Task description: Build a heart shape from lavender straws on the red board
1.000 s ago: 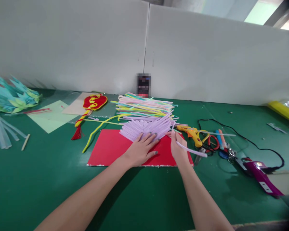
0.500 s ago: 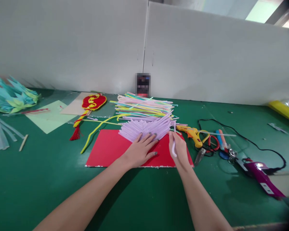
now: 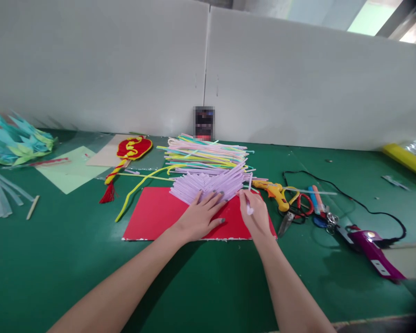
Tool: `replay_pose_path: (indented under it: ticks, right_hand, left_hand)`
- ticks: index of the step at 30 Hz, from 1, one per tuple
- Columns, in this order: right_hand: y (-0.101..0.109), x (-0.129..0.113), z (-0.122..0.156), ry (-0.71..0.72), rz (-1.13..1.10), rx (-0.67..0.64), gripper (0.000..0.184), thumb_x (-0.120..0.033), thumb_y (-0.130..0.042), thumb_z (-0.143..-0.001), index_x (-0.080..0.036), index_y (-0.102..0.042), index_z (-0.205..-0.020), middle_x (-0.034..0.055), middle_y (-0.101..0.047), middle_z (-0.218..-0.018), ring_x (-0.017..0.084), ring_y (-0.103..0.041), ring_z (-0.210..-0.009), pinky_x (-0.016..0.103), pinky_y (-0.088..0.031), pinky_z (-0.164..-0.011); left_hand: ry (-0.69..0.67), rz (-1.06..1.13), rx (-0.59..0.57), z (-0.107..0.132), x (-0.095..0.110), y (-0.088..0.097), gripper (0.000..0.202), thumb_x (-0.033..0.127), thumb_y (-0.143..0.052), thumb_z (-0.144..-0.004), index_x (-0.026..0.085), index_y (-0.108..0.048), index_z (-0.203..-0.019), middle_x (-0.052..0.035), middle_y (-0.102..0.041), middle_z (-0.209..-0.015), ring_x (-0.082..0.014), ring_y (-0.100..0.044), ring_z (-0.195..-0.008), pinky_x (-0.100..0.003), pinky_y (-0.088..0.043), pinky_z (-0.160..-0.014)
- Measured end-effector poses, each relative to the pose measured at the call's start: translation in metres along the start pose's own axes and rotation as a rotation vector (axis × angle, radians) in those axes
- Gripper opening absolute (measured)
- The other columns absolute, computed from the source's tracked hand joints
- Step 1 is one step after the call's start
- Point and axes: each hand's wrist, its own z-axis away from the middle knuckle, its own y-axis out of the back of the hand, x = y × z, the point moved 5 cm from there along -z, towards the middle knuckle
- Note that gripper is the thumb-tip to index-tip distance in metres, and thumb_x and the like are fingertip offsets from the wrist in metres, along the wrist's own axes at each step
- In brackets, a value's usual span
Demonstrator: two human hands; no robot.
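Observation:
Pale purple pipe cleaners (image 3: 208,185) lie side by side in a V-shaped fan over the upper part of a red board (image 3: 156,212). My left hand (image 3: 203,215) rests flat on the lower edge of the fan, fingers spread. At the fan's right lower edge, my right hand (image 3: 255,210) is closed round a purple pipe cleaner (image 3: 250,208), whose ends stick out above and below the fingers. Behind the fan is a heap of pipe cleaners (image 3: 208,152) in pink, yellow, green and purple.
Right of the board lie a yellow glue gun (image 3: 275,192), scissors (image 3: 287,222), markers (image 3: 317,199) and a purple corded tool (image 3: 374,254). On the left are a red-and-yellow fan ornament (image 3: 133,148), a pale green sheet (image 3: 69,169) and a teal leafy craft (image 3: 17,138). A phone (image 3: 204,122) leans on the wall.
My right hand has shifted slightly left toward the fan, and less of its pipe cleaner shows below the fingers. The left hand stays pressed in place.

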Motion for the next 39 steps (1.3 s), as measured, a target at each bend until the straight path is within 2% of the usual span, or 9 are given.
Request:
replay_pose_path:
  ticks: [6,11,14,19,22,26,31,35,39]
  right_hand:
    - [0.001,-0.001,0.000,0.007,0.005,0.006,0.033,-0.033,-0.037,-0.091,-0.018,-0.067,-0.090,0.0096,-0.068,-0.085,0.021,-0.062,-0.083,0.034,-0.045,-0.079]
    - [0.004,-0.007,0.002,-0.006,0.044,0.033,0.034,-0.032,-0.036,-0.092,-0.016,-0.067,-0.095,0.0110,-0.067,-0.086,0.022,-0.062,-0.082,0.033,-0.045,-0.077]
    - [0.005,-0.015,0.005,0.049,0.051,0.060,0.036,-0.031,-0.034,-0.094,-0.015,-0.066,-0.099,0.0117,-0.067,-0.085,0.022,-0.061,-0.081,0.033,-0.046,-0.076]
    - [-0.006,-0.018,0.006,0.130,0.013,0.004,0.028,-0.031,-0.043,-0.090,-0.016,-0.067,-0.095,0.0107,-0.066,-0.082,0.022,-0.061,-0.078,0.033,-0.048,-0.074]
    - [-0.004,-0.018,0.004,0.171,-0.099,0.070,0.024,-0.028,-0.045,-0.089,-0.017,-0.064,-0.099,0.0105,-0.067,-0.091,0.022,-0.062,-0.087,0.035,-0.049,-0.081]
    - [0.007,-0.022,0.004,0.198,-0.225,0.143,0.033,-0.021,-0.036,-0.091,-0.020,-0.059,-0.115,0.0086,-0.066,-0.110,0.020,-0.061,-0.103,0.038,-0.047,-0.092]
    - [0.015,-0.031,0.010,0.217,-0.283,0.166,0.038,-0.021,-0.035,-0.092,-0.023,-0.054,-0.125,0.0066,-0.062,-0.122,0.019,-0.058,-0.113,0.037,-0.047,-0.097]
    - [0.014,-0.048,0.018,0.391,-0.316,0.054,0.044,-0.016,-0.033,-0.092,-0.025,-0.052,-0.130,0.0052,-0.059,-0.127,0.019,-0.055,-0.118,0.037,-0.046,-0.100]
    - [0.010,-0.062,0.024,0.568,-0.215,0.003,0.046,-0.013,-0.032,-0.092,-0.027,-0.053,-0.130,0.0075,-0.066,-0.109,0.020,-0.060,-0.101,0.037,-0.050,-0.089]
  left_hand:
    - [0.042,-0.021,0.049,0.007,0.002,0.005,0.063,0.059,-0.024,-0.092,0.024,-0.029,-0.144,-0.0056,-0.028,-0.151,-0.0252,-0.023,-0.139,-0.049,-0.003,-0.114]
    - [0.043,-0.025,0.022,0.008,0.003,0.006,0.062,0.060,-0.025,-0.091,0.025,-0.033,-0.142,-0.0052,-0.026,-0.152,-0.0260,-0.023,-0.139,-0.049,-0.005,-0.113]
    - [0.055,-0.021,0.005,0.008,0.002,0.006,0.061,0.058,-0.026,-0.092,0.024,-0.034,-0.141,-0.0054,-0.026,-0.152,-0.0268,-0.023,-0.139,-0.051,-0.007,-0.113]
    - [0.052,-0.005,0.018,0.007,0.003,0.005,0.060,0.057,-0.027,-0.092,0.026,-0.031,-0.143,-0.0066,-0.027,-0.151,-0.0269,-0.023,-0.139,-0.053,-0.008,-0.112]
    - [0.041,-0.002,0.022,0.007,0.003,0.007,0.058,0.055,-0.028,-0.093,0.026,-0.028,-0.144,-0.0067,-0.027,-0.152,-0.0265,-0.022,-0.140,-0.054,-0.007,-0.113]
    - [0.059,0.014,0.119,0.012,0.002,0.017,0.052,0.044,-0.030,-0.096,0.024,-0.026,-0.144,-0.0066,-0.028,-0.151,-0.0219,-0.024,-0.139,-0.049,-0.008,-0.115]
    - [0.120,0.106,0.274,0.032,0.001,0.023,0.054,0.039,-0.037,-0.095,0.022,-0.024,-0.144,-0.0082,-0.043,-0.143,-0.0199,-0.035,-0.134,-0.044,-0.019,-0.115]
    - [0.182,0.259,0.246,0.044,0.003,0.018,0.064,0.048,-0.045,-0.090,0.021,-0.025,-0.144,-0.0085,-0.045,-0.141,-0.0244,-0.035,-0.134,-0.044,-0.028,-0.112]
    - [0.139,0.544,0.261,0.045,0.011,0.022,0.067,0.050,-0.054,-0.084,0.023,-0.034,-0.141,-0.0092,-0.051,-0.136,-0.0250,-0.048,-0.124,-0.039,-0.041,-0.104]
